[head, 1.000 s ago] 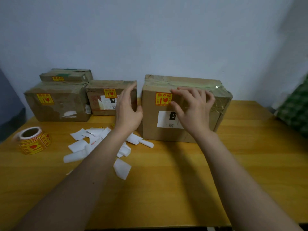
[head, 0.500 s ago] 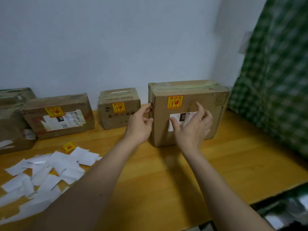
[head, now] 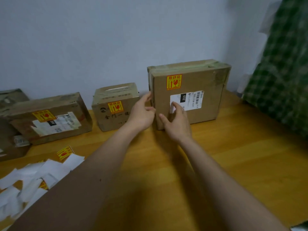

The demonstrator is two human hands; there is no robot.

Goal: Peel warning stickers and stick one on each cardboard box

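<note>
The head view shows the large cardboard box [head: 190, 97] upright at the back of the counter [head: 233, 155], against the wall, with a warning sticker [head: 174, 81] already on its front. The left hand [head: 141, 112] touches its left edge with loosely curled fingers and holds nothing; the right hand [head: 176, 120] rests relaxed on the front, also with no grip. The box looks stiff and probably light, so it is best held by both side edges; a spare sticker [head: 64, 153] lies near the backing papers [head: 33, 177].
</note>
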